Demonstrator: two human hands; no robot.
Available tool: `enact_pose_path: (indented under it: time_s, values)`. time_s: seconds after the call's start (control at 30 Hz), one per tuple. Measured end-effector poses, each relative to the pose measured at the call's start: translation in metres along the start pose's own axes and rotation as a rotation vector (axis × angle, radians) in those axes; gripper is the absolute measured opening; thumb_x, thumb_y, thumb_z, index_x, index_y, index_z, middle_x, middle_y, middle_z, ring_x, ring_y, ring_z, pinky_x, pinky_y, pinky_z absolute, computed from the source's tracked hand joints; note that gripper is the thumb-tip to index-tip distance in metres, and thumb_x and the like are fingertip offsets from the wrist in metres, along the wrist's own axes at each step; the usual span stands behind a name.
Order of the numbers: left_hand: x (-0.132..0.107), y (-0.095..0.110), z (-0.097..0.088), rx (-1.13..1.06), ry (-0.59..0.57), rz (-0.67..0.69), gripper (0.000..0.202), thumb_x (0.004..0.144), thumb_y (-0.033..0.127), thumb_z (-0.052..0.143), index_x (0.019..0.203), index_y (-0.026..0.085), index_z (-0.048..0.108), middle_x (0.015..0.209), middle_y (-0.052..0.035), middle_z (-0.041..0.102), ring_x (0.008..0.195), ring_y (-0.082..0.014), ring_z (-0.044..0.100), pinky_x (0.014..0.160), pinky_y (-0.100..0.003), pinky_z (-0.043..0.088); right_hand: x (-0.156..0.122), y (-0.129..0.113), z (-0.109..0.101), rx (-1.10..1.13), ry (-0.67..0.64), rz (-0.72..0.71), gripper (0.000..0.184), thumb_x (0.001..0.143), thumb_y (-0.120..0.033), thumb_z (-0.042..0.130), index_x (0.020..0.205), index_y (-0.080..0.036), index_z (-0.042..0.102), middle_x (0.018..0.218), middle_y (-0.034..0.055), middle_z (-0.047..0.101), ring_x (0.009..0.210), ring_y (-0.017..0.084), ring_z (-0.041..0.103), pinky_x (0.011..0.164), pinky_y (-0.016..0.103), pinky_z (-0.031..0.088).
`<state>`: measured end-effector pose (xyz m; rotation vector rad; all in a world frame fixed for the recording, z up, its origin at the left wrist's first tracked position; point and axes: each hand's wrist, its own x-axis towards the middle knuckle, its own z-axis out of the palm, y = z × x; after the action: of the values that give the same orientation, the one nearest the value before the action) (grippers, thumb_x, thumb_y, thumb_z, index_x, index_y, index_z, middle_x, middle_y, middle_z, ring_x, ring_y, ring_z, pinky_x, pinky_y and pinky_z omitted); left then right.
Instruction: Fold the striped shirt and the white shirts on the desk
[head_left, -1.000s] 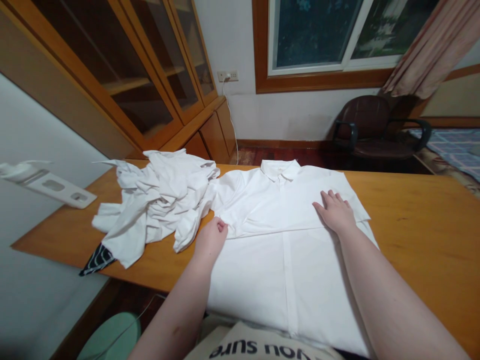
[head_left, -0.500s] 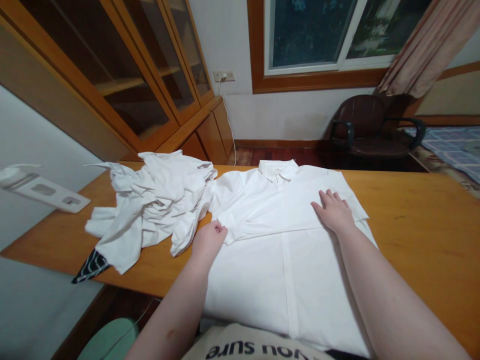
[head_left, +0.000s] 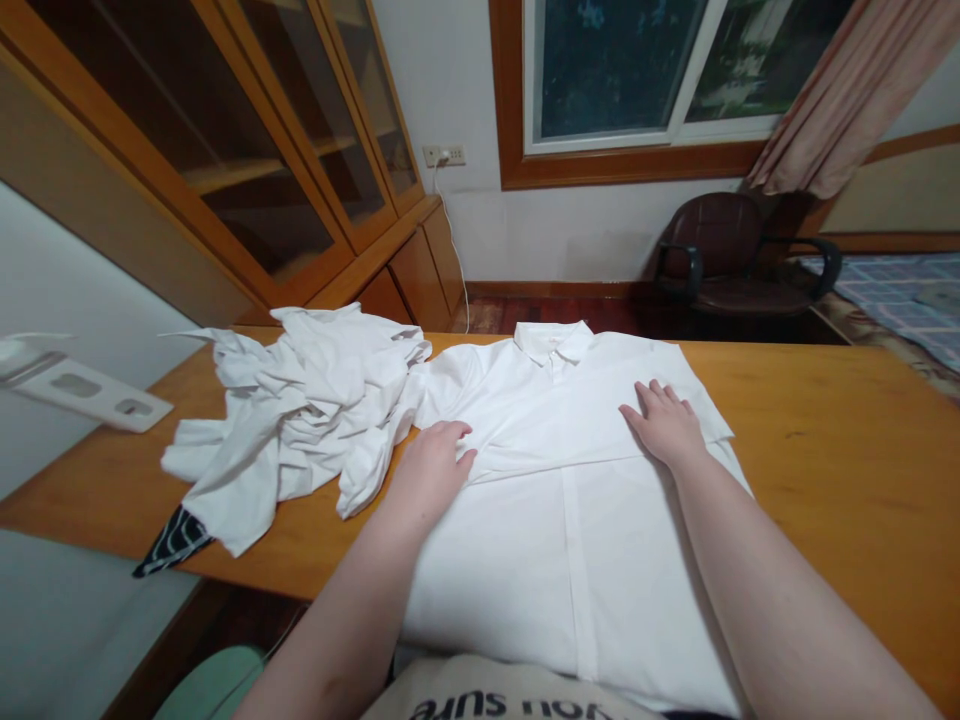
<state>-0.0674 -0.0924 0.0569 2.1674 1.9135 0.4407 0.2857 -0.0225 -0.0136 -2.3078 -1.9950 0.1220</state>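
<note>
A white collared shirt (head_left: 555,410) is spread on the wooden table, its collar toward the far edge. White fabric with a vertical band (head_left: 517,560) continues below a crosswise edge; I cannot tell whether it belongs to the same shirt. On the left sleeve area rests my left hand (head_left: 435,465), thumb and fingers apart, gripping nothing visible. My right hand (head_left: 664,425) lies flat on the right part of the shirt, fingers spread. Just left of the shirt is a crumpled pile of white clothes (head_left: 300,400).
A dark patterned cloth (head_left: 176,540) pokes out under the pile. At the left stands a white appliance (head_left: 97,390), partly cut off. The wooden table (head_left: 825,480) extends right. Beyond are a glass-door cabinet (head_left: 360,235), a brown armchair (head_left: 712,250) and, lower left, a green stool (head_left: 210,685).
My left hand has loosened from a pinch at the sleeve's lower edge, its fingers parting and shifting slightly right and up over the shirt. My right hand stays flat in place.
</note>
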Motion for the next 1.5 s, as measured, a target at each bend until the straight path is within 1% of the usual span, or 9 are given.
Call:
enact_pose_path:
  time_s: [0.17, 0.33, 0.53, 0.67, 0.77, 1.0, 1.3, 1.4, 1.5]
  values:
    - [0.032, 0.008, 0.03, -0.228, -0.08, 0.285, 0.026, 0.084, 0.017, 0.05, 0.104, 0.02, 0.066, 0.107, -0.0049, 0.066, 0.104, -0.018, 0.057, 0.095, -0.029, 0.041, 0.0, 0.0, 0.0, 0.001, -0.005, -0.001, 0.066, 0.092, -0.057, 0.025, 0.145, -0.018, 0.035, 0.153, 0.0097, 0.028, 0.14, 0.029, 0.023, 0.111, 0.047, 0.022]
    - [0.04, -0.006, 0.052, -0.273, -0.117, 0.241, 0.031, 0.079, 0.022, 0.059, 0.11, 0.018, 0.063, 0.104, -0.0062, 0.065, 0.09, -0.0176, 0.059, 0.084, -0.03, 0.047, 0.001, 0.0, 0.001, -0.005, -0.005, 0.007, 0.066, 0.092, -0.056, 0.026, 0.145, -0.019, 0.034, 0.153, 0.0096, 0.028, 0.14, 0.029, 0.023, 0.11, 0.048, 0.022]
    - [0.038, -0.009, 0.051, -0.18, -0.12, 0.188, 0.017, 0.079, 0.024, 0.058, 0.094, 0.021, 0.066, 0.086, -0.0019, 0.064, 0.079, -0.0169, 0.059, 0.071, -0.028, 0.045, 0.001, 0.0, 0.001, 0.005, -0.003, 0.0, 0.066, 0.092, -0.055, 0.027, 0.145, -0.018, 0.034, 0.152, 0.0102, 0.029, 0.14, 0.03, 0.023, 0.11, 0.049, 0.021]
    - [0.037, -0.003, 0.049, -0.126, -0.104, 0.209, 0.014, 0.083, 0.021, 0.052, 0.087, 0.022, 0.065, 0.084, -0.002, 0.064, 0.079, -0.0166, 0.059, 0.07, -0.027, 0.043, 0.001, 0.0, 0.001, 0.014, 0.004, 0.002, 0.066, 0.091, -0.056, 0.027, 0.145, -0.017, 0.035, 0.152, 0.0107, 0.029, 0.139, 0.031, 0.023, 0.11, 0.049, 0.021]
    - [0.035, -0.003, 0.049, -0.101, -0.111, 0.244, 0.013, 0.082, 0.022, 0.054, 0.09, 0.021, 0.064, 0.088, -0.0031, 0.065, 0.084, -0.0173, 0.059, 0.075, -0.027, 0.044, 0.001, 0.0, 0.001, 0.015, 0.01, -0.001, 0.066, 0.092, -0.056, 0.027, 0.144, -0.018, 0.036, 0.152, 0.0107, 0.029, 0.139, 0.03, 0.024, 0.11, 0.049, 0.022]
    - [0.031, -0.003, 0.045, -0.007, -0.137, 0.141, 0.015, 0.082, 0.019, 0.05, 0.084, 0.021, 0.064, 0.084, -0.0034, 0.065, 0.078, -0.017, 0.058, 0.068, -0.027, 0.041, 0.002, 0.001, 0.003, 0.003, 0.011, 0.001, 0.066, 0.092, -0.056, 0.026, 0.144, -0.018, 0.035, 0.152, 0.0104, 0.029, 0.139, 0.03, 0.025, 0.11, 0.049, 0.022]
    - [0.024, 0.002, 0.034, -0.032, -0.249, 0.262, 0.024, 0.086, 0.032, 0.049, 0.072, 0.021, 0.065, 0.071, -0.0025, 0.064, 0.07, -0.017, 0.057, 0.064, -0.027, 0.039, 0.001, 0.0, 0.002, 0.009, 0.014, -0.003, 0.066, 0.092, -0.056, 0.027, 0.144, -0.017, 0.036, 0.152, 0.0109, 0.03, 0.139, 0.031, 0.026, 0.11, 0.05, 0.023]
    - [0.023, -0.001, 0.025, -0.135, -0.143, 0.207, 0.019, 0.085, 0.027, 0.051, 0.081, 0.02, 0.068, 0.08, -0.0038, 0.066, 0.075, -0.0171, 0.058, 0.071, -0.029, 0.042, 0.001, 0.001, 0.003, 0.007, 0.02, -0.001, 0.066, 0.092, -0.056, 0.027, 0.144, -0.017, 0.037, 0.152, 0.0112, 0.03, 0.139, 0.031, 0.025, 0.11, 0.049, 0.023]
    - [0.012, -0.005, 0.007, -0.45, 0.134, -0.005, 0.018, 0.08, 0.026, 0.057, 0.095, 0.021, 0.067, 0.094, -0.0044, 0.065, 0.081, -0.0163, 0.057, 0.079, -0.031, 0.045, 0.001, 0.002, 0.003, 0.002, 0.011, -0.002, 0.066, 0.091, -0.056, 0.027, 0.144, -0.018, 0.036, 0.152, 0.0104, 0.03, 0.139, 0.03, 0.025, 0.11, 0.049, 0.023]
